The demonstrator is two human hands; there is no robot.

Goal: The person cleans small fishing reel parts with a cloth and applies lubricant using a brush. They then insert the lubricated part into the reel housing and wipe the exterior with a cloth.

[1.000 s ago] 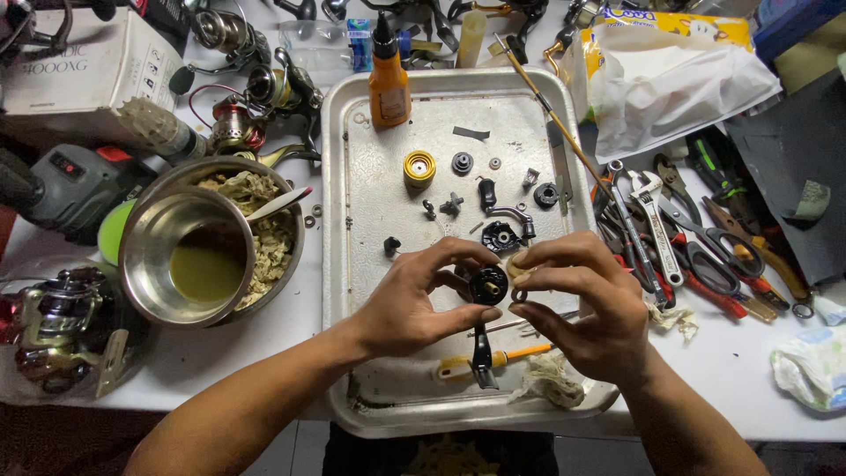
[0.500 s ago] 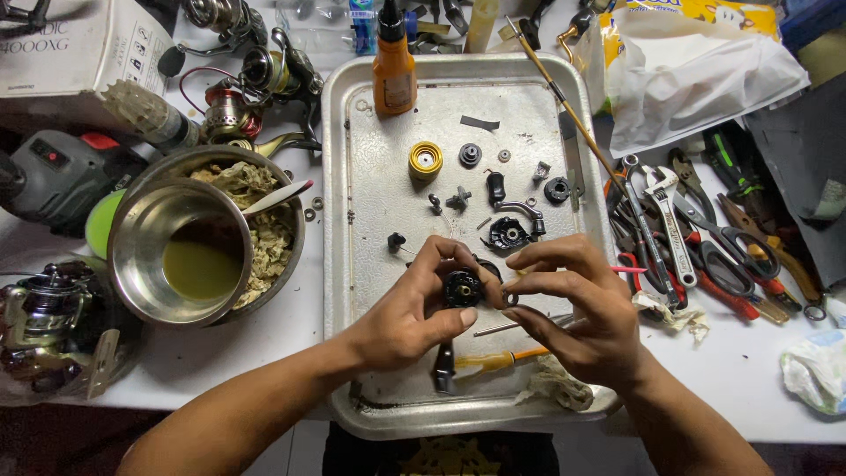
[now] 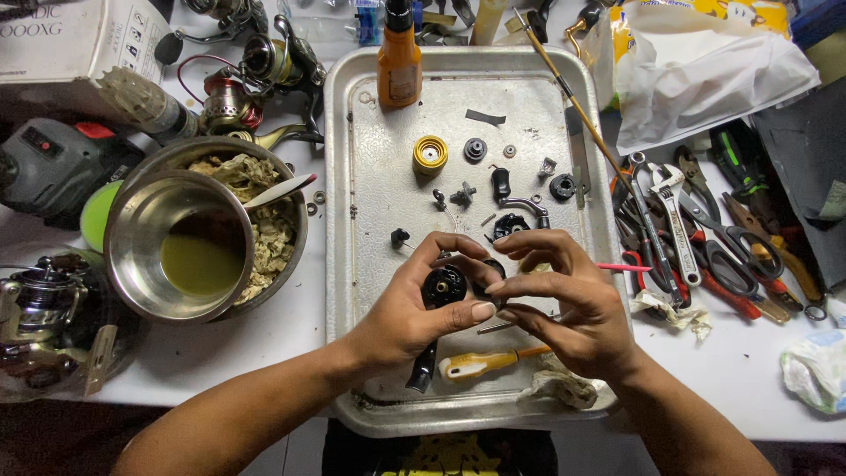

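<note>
Black reel body sits pinched in the left hand over the metal tray, the right hand fingering its side; a slip could drop it among small loose parts farther up the tray, scattering them.

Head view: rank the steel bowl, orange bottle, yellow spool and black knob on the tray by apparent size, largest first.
1. Steel bowl
2. Orange bottle
3. Yellow spool
4. Black knob

The spool and knob look close in size, so their order is unsure.
</note>
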